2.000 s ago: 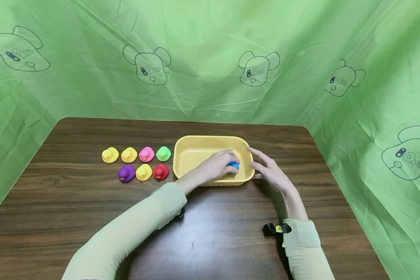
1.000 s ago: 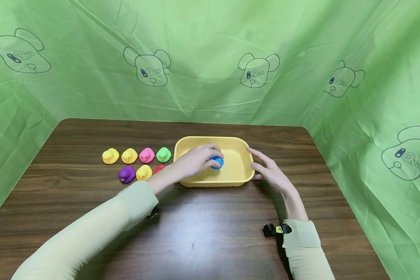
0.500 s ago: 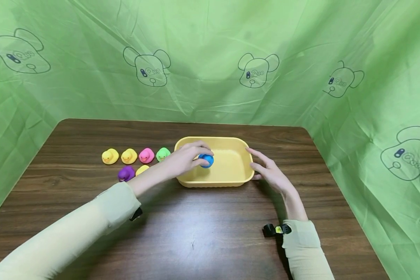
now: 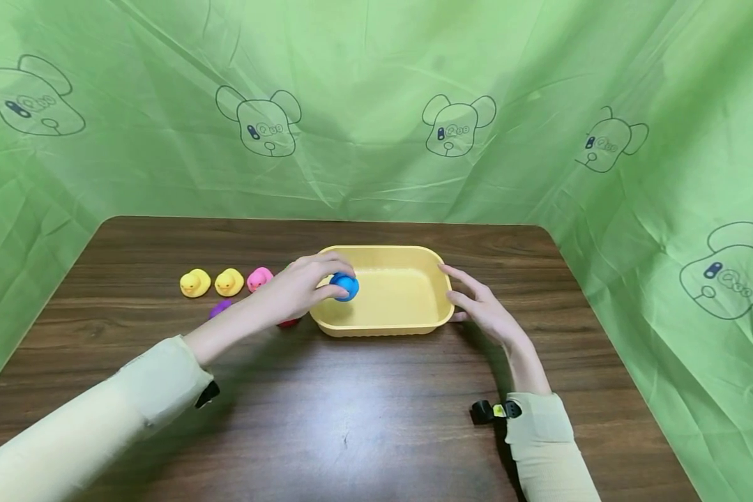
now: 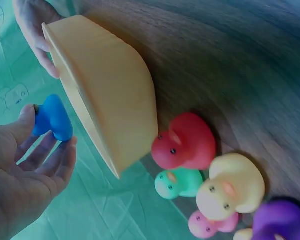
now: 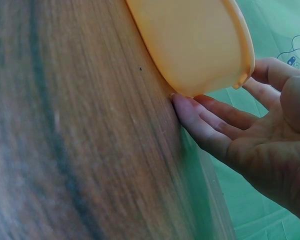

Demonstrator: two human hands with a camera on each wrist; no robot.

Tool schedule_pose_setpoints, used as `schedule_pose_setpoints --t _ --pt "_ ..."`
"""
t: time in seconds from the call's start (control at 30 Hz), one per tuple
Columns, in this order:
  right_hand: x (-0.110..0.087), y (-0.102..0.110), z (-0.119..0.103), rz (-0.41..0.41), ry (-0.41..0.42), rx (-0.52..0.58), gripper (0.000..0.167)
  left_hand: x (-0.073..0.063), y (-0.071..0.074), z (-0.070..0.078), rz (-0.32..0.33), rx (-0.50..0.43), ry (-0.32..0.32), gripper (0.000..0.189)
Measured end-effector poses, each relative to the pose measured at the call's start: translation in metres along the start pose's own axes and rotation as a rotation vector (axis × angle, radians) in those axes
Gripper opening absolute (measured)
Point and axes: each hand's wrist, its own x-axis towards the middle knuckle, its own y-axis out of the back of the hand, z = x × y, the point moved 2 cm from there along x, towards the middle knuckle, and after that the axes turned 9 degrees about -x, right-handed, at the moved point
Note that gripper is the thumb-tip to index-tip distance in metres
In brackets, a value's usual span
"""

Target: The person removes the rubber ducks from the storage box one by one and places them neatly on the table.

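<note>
My left hand (image 4: 298, 286) pinches a blue rubber duck (image 4: 346, 286) between thumb and fingers. In the head view the duck hangs over the left end of a yellow plastic basin (image 4: 383, 328). The left wrist view shows the same duck (image 5: 55, 119) raised clear of the basin's rim (image 5: 85, 107). At the basin's right end, my right hand (image 4: 491, 312) rests its extended fingers against the wall. From the right wrist, some fingertips (image 6: 185, 102) are seen low by the basin's base, the thumb partly hidden.
Left of the basin sit two rows of rubber ducks, including yellow (image 4: 195, 283), pink (image 4: 259, 278) and purple (image 4: 219, 308). My left arm covers some; the left wrist view shows red (image 5: 190, 142) and green (image 5: 177, 183) ones. Green cloth (image 4: 364, 181) surrounds the wooden table (image 4: 364, 411).
My left hand has carried the blue duck leftward, from inside the basin's right part to over its left end. The right hand and basin have stayed put.
</note>
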Motion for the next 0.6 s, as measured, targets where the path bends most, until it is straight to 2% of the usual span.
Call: schedule_pose_setpoints --t 0.17,0.33,0.43,0.6 --pt "0.0 0.002 0.001 0.008 0.0 -0.003 0.057 -0.011 0.01 -0.003 0.003 -0.013 -0.006 0.025" --pt "0.001 0.001 0.002 0.001 0.007 -0.001 0.057 -0.027 0.021 -0.007 -0.004 -0.002 0.053 0.024" --pt "0.001 0.0 0.003 0.004 0.003 -0.007 0.056 -0.035 0.028 -0.009 0.001 0.005 0.065 0.024" --pt "0.001 0.001 0.002 0.015 -0.006 -0.022 0.056 -0.045 0.038 -0.012 0.007 0.007 0.056 0.024"
